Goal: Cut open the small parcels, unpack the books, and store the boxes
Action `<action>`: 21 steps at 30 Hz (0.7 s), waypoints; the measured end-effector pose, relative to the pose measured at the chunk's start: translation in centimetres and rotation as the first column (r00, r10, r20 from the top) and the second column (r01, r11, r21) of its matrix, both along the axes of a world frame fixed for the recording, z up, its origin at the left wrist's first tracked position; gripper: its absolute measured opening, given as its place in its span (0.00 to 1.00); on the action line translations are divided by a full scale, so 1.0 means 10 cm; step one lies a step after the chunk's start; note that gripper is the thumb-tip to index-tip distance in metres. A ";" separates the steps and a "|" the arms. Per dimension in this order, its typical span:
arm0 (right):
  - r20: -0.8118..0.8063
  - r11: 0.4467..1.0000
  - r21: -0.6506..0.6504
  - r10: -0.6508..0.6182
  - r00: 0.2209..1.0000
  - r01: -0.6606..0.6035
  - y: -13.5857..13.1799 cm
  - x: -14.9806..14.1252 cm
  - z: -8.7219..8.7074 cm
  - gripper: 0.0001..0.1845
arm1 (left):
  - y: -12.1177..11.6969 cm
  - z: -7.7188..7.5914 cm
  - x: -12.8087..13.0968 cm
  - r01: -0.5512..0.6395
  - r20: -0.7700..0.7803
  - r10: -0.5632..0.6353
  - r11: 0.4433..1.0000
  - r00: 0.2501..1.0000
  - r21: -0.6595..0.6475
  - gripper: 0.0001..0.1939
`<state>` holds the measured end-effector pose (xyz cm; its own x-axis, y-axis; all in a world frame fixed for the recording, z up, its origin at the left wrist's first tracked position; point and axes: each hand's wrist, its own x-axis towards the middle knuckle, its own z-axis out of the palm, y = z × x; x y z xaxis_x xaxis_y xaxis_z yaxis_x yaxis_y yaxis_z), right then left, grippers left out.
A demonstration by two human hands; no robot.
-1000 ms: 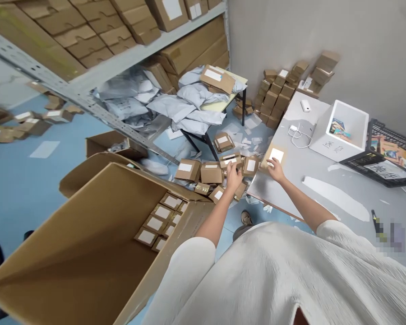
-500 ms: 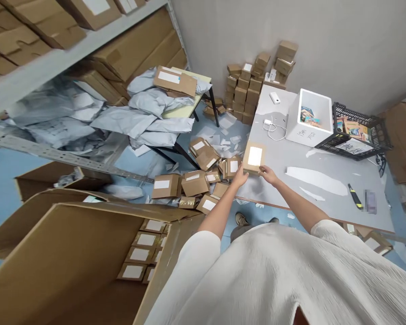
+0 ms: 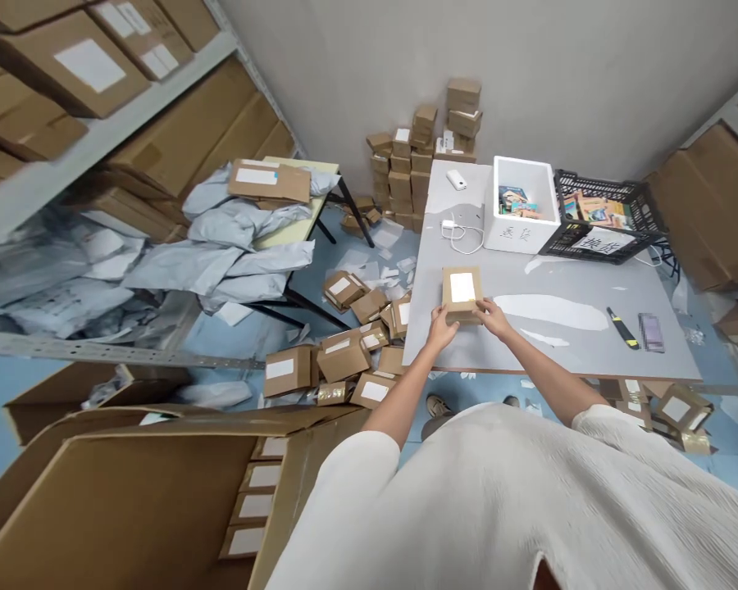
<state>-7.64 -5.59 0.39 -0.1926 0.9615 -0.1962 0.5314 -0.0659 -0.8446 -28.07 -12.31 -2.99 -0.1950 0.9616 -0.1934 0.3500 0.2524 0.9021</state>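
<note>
A small brown cardboard box (image 3: pixel 457 310) with a white label on its upper face is held at the near left part of the grey table (image 3: pixel 427 328). My left hand (image 3: pixel 441 329) grips its near left corner. On the near right corner, my right hand (image 3: pixel 493 318) has its fingers closed. Whether the box rests on the tabletop or sits just above it, I cannot tell. To the right on the table lie a black and yellow utility knife (image 3: pixel 623 329) and a phone-like object (image 3: pixel 652 333), which is blurred out.
A white foam bin (image 3: pixel 520 235) and a black crate (image 3: pixel 615 246) stand at the table's back. Loose boxes (image 3: pixel 344 354) lie on the floor to the left. A large open carton (image 3: pixel 129 492) holds labelled boxes. Grey mailing bags (image 3: pixel 221 246) cover a small table and shelf.
My view has turned to the right. The box, held in both hands, has moved from the table's left edge further over the tabletop.
</note>
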 end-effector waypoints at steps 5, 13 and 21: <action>-0.035 0.998 0.017 -0.067 0.997 0.068 -0.01 0.70 0.09 0.23 | 0.14 0.10 0.62 0.075 -0.032 -0.074 0.997 0.997 0.033 0.38; -0.035 0.994 0.043 -0.096 0.995 0.097 -0.02 2.14 0.02 0.24 | 0.32 0.14 2.03 0.174 -0.046 -0.173 0.985 0.984 0.013 0.35; 0.004 0.994 0.075 -0.083 0.997 0.083 -0.06 3.10 -0.09 0.21 | 0.26 0.02 2.91 0.252 -0.047 -0.253 0.968 0.966 -0.013 0.32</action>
